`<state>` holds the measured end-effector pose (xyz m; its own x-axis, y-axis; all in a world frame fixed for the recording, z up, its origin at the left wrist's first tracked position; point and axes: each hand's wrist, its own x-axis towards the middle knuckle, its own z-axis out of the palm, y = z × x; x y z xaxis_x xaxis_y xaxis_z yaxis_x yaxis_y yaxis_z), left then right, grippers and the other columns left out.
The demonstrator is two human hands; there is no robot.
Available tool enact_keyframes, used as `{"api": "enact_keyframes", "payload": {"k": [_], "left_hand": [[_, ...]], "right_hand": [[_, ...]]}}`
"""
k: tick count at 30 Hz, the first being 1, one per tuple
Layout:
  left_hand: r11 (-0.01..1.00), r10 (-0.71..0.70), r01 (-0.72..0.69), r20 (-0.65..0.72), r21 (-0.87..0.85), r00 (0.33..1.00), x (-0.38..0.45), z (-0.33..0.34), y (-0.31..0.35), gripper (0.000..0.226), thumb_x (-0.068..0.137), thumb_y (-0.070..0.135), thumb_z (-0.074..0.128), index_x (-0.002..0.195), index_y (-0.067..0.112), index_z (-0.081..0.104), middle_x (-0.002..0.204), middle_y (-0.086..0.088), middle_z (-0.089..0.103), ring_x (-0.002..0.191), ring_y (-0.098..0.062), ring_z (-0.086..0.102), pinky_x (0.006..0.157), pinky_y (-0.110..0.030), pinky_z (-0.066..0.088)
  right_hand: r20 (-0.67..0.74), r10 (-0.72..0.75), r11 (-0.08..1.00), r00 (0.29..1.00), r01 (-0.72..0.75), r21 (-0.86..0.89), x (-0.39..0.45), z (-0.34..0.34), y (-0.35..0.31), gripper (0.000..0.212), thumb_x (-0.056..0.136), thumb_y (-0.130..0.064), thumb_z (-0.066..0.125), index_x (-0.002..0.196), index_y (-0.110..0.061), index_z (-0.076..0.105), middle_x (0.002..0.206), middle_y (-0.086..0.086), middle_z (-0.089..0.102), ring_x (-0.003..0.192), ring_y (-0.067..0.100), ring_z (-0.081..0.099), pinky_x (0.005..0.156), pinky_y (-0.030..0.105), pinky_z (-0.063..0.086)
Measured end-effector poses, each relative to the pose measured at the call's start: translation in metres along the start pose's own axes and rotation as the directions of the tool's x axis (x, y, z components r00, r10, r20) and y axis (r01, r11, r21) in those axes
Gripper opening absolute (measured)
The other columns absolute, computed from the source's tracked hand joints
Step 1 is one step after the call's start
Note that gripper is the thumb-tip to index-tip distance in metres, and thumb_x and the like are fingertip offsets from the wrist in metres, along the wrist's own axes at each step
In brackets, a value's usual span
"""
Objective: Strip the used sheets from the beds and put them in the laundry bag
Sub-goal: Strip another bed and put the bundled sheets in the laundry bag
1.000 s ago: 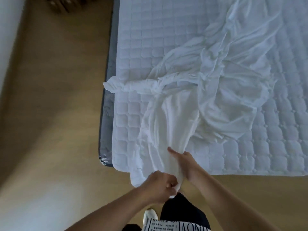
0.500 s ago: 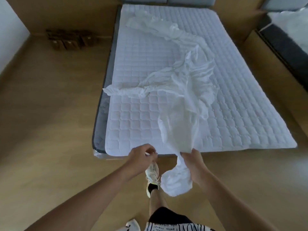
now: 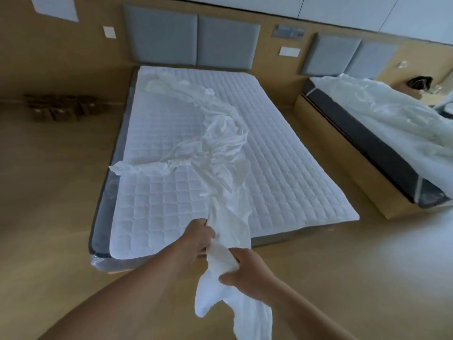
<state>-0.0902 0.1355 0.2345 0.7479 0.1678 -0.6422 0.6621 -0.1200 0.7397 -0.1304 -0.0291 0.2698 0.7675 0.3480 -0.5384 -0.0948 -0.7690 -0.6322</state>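
The crumpled white cotton sheet (image 3: 220, 153) now trails further off the quilted white mattress (image 3: 282, 148) than a moment ago; left hand (image 3: 198, 238) has reached forward and its fingers clench a new fold — right hand (image 3: 247, 271) grips the hanging end; gathering goes on, no laundry bag visible.

white sheet (image 3: 220, 153), white quilted mattress pad (image 3: 157, 204), grey headboard (image 3: 191, 42)

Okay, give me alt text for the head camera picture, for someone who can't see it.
A person's left hand and right hand grip a crumpled white sheet, one end hanging off the foot of a bed with a bare quilted mattress pad. It trails back toward the grey headboard. A second bed, its bedding rumpled, stands at the right.
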Motion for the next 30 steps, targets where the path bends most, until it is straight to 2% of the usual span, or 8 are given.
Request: {"api": "enact_keyframes", "payload": {"k": [7,9,12,17,21,24,26,30], "left_hand": [[0.941,0.017,-0.042,0.076,0.336,0.997,-0.008,0.042,0.033,0.028,0.084,-0.01,0.04,0.088,0.002,0.065,0.076,-0.01,0.055,0.052,-0.018,0.054,0.046,-0.023,0.043],[0.897,-0.023,-0.043,0.145,0.44,0.989,-0.009,0.066,0.041,0.038,0.087,-0.006,0.037,0.101,0.005,0.07,0.085,-0.01,0.065,0.05,-0.015,0.06,0.048,-0.023,0.049],[0.858,-0.098,-0.047,0.254,0.511,0.962,-0.006,0.1,0.053,0.05,0.087,-0.002,0.033,0.12,0.008,0.069,0.102,-0.013,0.074,0.073,-0.021,0.076,0.061,-0.025,0.059],[0.903,-0.073,-0.051,0.268,0.427,0.961,0.002,0.124,0.077,0.051,0.09,-0.004,0.034,0.125,0.01,0.069,0.11,-0.013,0.075,0.087,-0.023,0.075,0.074,-0.029,0.063],[0.973,-0.066,0.008,0.242,0.231,0.968,0.024,0.124,0.09,0.038,0.09,-0.001,0.043,0.107,0.008,0.076,0.103,-0.012,0.078,0.091,-0.029,0.077,0.081,-0.039,0.064],[0.993,-0.084,0.097,0.173,-0.068,0.981,0.057,0.12,0.11,0.024,0.096,0.002,0.052,0.1,0.007,0.076,0.091,-0.01,0.078,0.08,-0.023,0.075,0.07,-0.034,0.062],[0.956,-0.112,0.138,0.112,-0.258,0.987,0.09,0.114,0.126,0.02,0.098,0.011,0.059,0.111,0.005,0.073,0.104,-0.015,0.077,0.086,-0.026,0.075,0.069,-0.035,0.062],[0.984,-0.11,0.121,0.09,-0.13,0.99,0.16,0.098,0.16,0.035,0.103,0.039,0.057,0.119,0.01,0.069,0.103,-0.012,0.073,0.081,-0.022,0.07,0.061,-0.029,0.057]], "right_hand": [[-0.255,-0.028,0.999,0.966,0.018,-0.042,0.026,-0.099,0.068,0.026,0.087,-0.012,0.068,0.106,-0.029,0.071,0.096,-0.012,0.069,0.071,0.011,0.067,0.058,0.024,0.053],[-0.319,-0.004,1.0,0.948,0.007,0.006,0.039,-0.129,0.091,0.023,0.089,-0.011,0.068,0.102,-0.03,0.071,0.095,-0.011,0.071,0.072,0.009,0.066,0.059,0.026,0.054],[-0.35,0.011,0.998,0.937,0.014,0.069,0.062,-0.157,0.119,0.025,0.089,-0.015,0.071,0.109,-0.03,0.069,0.103,-0.009,0.069,0.081,0.005,0.06,0.064,0.023,0.05],[-0.184,0.139,0.987,0.973,-0.121,0.108,0.112,-0.161,0.147,0.05,0.096,-0.029,0.062,0.146,-0.028,0.051,0.135,0.001,0.064,0.112,0.021,0.064,0.086,0.033,0.053],[0.009,0.134,0.973,0.991,-0.133,0.187,0.145,-0.152,0.146,0.037,0.104,-0.022,0.049,0.14,-0.024,0.056,0.136,0.006,0.065,0.117,0.024,0.064,0.102,0.042,0.051],[0.202,0.141,0.732,0.969,-0.239,0.638,0.164,-0.152,0.139,0.034,0.107,-0.017,0.046,0.136,-0.009,0.061,0.126,0.012,0.069,0.104,0.026,0.068,0.089,0.045,0.055],[0.306,-0.012,0.522,0.952,-0.255,0.814,0.174,-0.161,0.129,0.044,0.103,-0.028,0.049,0.14,-0.009,0.062,0.132,0.016,0.068,0.12,0.035,0.066,0.097,0.055,0.054],[0.263,-0.102,0.341,0.959,-0.214,0.915,0.203,-0.194,0.088,0.045,0.111,-0.024,0.031,0.132,-0.013,0.069,0.136,0.023,0.065,0.128,0.042,0.062,0.103,0.06,0.05]]}}
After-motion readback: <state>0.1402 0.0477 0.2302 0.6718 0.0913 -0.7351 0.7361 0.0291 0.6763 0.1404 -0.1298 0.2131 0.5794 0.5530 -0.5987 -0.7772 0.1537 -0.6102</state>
